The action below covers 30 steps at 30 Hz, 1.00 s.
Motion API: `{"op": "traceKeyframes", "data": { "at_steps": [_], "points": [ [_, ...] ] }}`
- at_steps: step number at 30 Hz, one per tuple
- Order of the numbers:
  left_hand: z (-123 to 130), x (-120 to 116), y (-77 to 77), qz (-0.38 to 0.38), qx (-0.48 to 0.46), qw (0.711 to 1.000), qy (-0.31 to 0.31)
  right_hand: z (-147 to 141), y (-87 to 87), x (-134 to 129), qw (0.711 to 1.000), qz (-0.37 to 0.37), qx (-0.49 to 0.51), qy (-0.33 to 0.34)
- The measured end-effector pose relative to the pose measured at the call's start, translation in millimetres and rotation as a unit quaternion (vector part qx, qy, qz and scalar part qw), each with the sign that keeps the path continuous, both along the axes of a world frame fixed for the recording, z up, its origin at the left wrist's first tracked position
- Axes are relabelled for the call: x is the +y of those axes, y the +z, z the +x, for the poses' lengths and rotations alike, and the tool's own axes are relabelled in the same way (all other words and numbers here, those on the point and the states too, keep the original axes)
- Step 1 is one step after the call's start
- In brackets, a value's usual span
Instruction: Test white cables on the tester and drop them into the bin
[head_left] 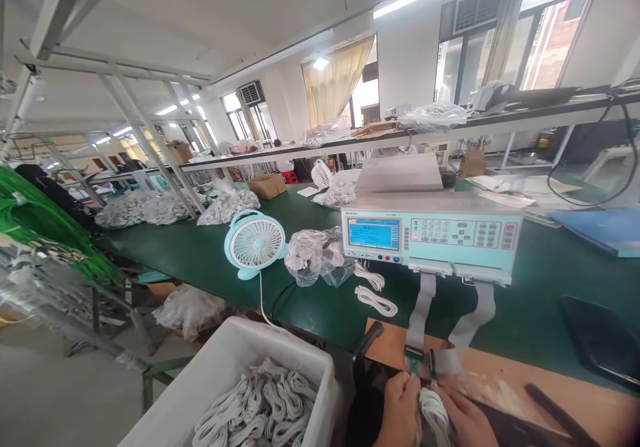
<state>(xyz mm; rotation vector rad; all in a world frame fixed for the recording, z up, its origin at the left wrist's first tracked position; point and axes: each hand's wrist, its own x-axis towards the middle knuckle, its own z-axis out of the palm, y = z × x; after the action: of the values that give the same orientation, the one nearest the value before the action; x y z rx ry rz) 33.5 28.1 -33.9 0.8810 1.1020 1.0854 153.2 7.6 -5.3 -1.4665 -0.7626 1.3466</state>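
Observation:
At the bottom right, my left hand [401,408] is closed at the left side of a bundled white cable [434,409], near a small green board [414,361]. Its fingers are pressed together around a cable end. On the other side of the bundle, my right hand [465,420] holds another part of the white cable, close to the connector end. Two grey ribbon cables [424,310] run from the board area up to a light-green tester [463,237] with a lit blue screen.
A white bin [323,387] of coiled cables stands at my left. On the green table [200,253] are a small fan [257,241], bagged cables [313,253], two loose coils [375,300] and a dark phone-like object [603,337].

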Motion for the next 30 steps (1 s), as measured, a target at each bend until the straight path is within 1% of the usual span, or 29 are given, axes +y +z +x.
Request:
{"op": "traceKeyframes", "data": {
  "at_steps": [3, 5, 7, 9, 10, 11, 12, 13, 14, 15, 16, 17, 18, 20, 21, 23, 25, 27, 28, 29, 30],
  "points": [
    [3, -6, 9.7, 0.026, 0.025, 0.998, 0.056, -10, -6.4, -4, 1.0, 0.009, 0.023, 0.005],
    [5, -15, 16.6, 0.015, -0.003, 0.999, 0.044, -16, -8.6, -11, 0.999, 0.023, 0.038, 0.003],
    [6, -26, 20.9, -0.011, -0.021, 0.999, 0.033, -12, -8.0, -21, 0.998, 0.022, 0.054, 0.009],
    [5, -35, 22.3, -0.064, -0.052, 0.996, 0.014, 10, -4.2, -32, 0.999, 0.01, 0.034, 0.029],
    [3, -39, 22.3, -0.096, -0.08, 0.992, 0.003, 29, -1.4, -38, 0.999, 0.007, -0.004, 0.047],
    [1, -43, 21.9, -0.127, -0.115, 0.985, -0.006, 50, 1.4, -46, 0.995, 0.005, -0.07, 0.064],
    [-2, -46, 21.4, -0.157, -0.153, 0.976, -0.011, 73, 3.9, -54, 0.983, 0.007, -0.161, 0.092],
    [-4, -47, 20.8, -0.183, -0.191, 0.964, -0.008, 95, 5.8, -63, 0.955, 0.008, -0.274, 0.111],
    [-5, -48, 20.2, -0.203, -0.222, 0.954, 0.002, 113, 7.1, -71, 0.917, 0.003, -0.387, 0.1],
    [-5, -49, 19.7, -0.221, -0.247, 0.943, 0.014, 124, 8.0, -79, 0.876, 0.023, -0.473, 0.089],
    [-4, -48, 19.4, -0.239, -0.266, 0.934, 0.024, 129, 8.7, -87, 0.842, 0.054, -0.529, 0.092],
    [-2, -47, 19.3, -0.256, -0.277, 0.926, 0.03, 127, 9.7, -93, 0.82, 0.098, -0.552, 0.114],
    [1, -45, 19.7, -0.271, -0.28, 0.92, 0.031, 118, 11.2, -98, 0.809, 0.146, -0.546, 0.16],
    [7, -42, 21.1, -0.294, -0.264, 0.919, 0.01, 89, 16.1, -103, 0.79, 0.232, -0.489, 0.289],
    [10, -41, 21.9, -0.3, -0.247, 0.921, -0.009, 73, 19.2, -104, 0.769, 0.256, -0.475, 0.343],
    [15, -41, 22.0, -0.303, -0.205, 0.929, -0.059, 47, 24.6, -102, 0.71, 0.3, -0.487, 0.41],
    [20, -45, 18.4, -0.301, -0.154, 0.934, -0.111, 32, 25.9, -99, 0.642, 0.34, -0.515, 0.454],
    [25, -54, 10.3, -0.303, -0.096, 0.934, -0.164, 24, 21.4, -100, 0.585, 0.383, -0.524, 0.486],
    [27, -60, 5.0, -0.308, -0.069, 0.928, -0.197, 22, 17.4, -102, 0.565, 0.403, -0.521, 0.497],
    [29, -66, -0.5, -0.315, -0.048, 0.919, -0.231, 19, 12.9, -104, 0.552, 0.418, -0.512, 0.508],
    [31, -72, -5.7, -0.319, -0.036, 0.91, -0.261, 17, 8.3, -106, 0.552, 0.422, -0.495, 0.521]
  ]
}}
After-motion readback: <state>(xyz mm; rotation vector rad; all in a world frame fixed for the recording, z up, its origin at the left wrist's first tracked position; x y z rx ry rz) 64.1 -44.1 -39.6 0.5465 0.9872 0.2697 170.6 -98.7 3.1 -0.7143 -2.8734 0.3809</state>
